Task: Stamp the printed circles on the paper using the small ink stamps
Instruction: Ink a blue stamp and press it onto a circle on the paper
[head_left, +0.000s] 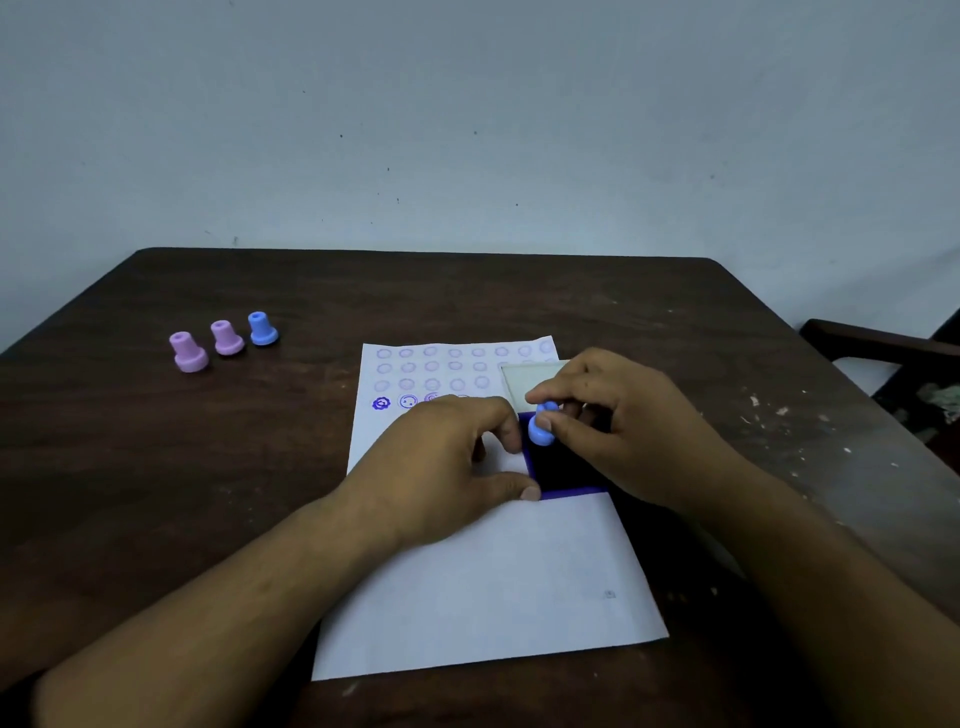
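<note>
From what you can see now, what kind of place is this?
Probably a plain room at home or a simple study corner, not a workshop: a worn dark wooden table with paint flecks stands against a bare pale wall, and the arm of a dark wooden chair shows at the right.

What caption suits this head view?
Right hand presses a blue stamp onto the ink pad; left hand steadies it.
</note>
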